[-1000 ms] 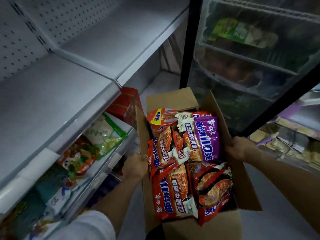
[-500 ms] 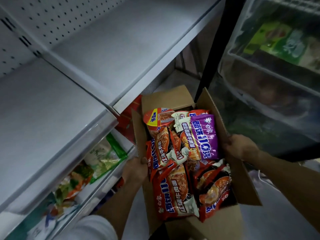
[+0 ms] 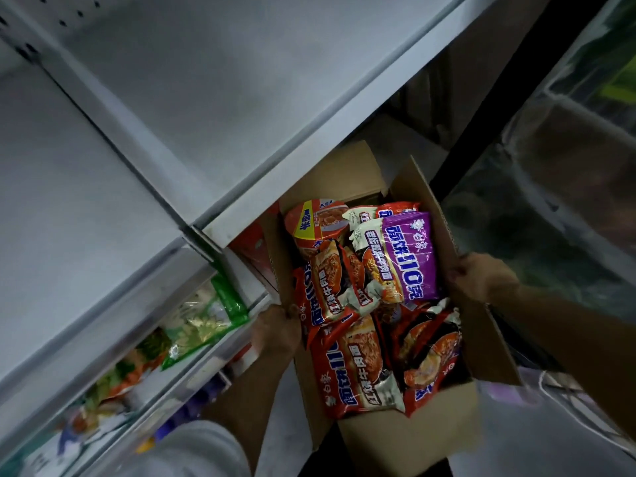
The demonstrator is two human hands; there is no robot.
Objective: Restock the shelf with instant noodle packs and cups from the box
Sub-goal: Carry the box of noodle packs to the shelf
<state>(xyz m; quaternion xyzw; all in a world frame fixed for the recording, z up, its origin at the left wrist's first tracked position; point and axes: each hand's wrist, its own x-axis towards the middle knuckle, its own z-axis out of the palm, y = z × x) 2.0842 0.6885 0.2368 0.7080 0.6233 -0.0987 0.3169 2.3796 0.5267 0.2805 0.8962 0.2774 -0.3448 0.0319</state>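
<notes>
Noodle stock is still sitting in the cardboard box [image 3: 406, 438], which I am carrying between both hands beside the shelving. My left hand [image 3: 275, 333] is gripping the box's left wall, fingers curled over the top edge with the thumb just showing inside. My right hand [image 3: 481, 275] is clamping the right wall where the side flap [image 3: 495, 346] is folding outward; the fingers are wrapping over the rim. I judge the two-sided grip to be what is keeping the load level, since the box is packed to the brim.

Inside, a purple noodle pack [image 3: 406, 259] is lying on top towards the far right. Red-orange noodle packs [image 3: 354, 370] are overlapping across the middle and near end, and a noodle cup [image 3: 318, 222] with a yellow label is resting at the far left corner. Nothing has yet been taken out, by the look of the full box.

Outward to the left, the upper shelf [image 3: 213, 108] is showing bare grey board, which I take to be the destination. The lower shelf [image 3: 113, 325] beneath it is already holding other goods, among them a green-edged bag [image 3: 203, 315]. A red carton [image 3: 253, 242] is standing just beyond the box's left wall, below the shelf lip. To the right, a glass-fronted chiller [image 3: 550, 201] is bordering the aisle; its contents are too dim to identify.

Restocking proper is not yet beginning; the box first needs setting down or propping.
</notes>
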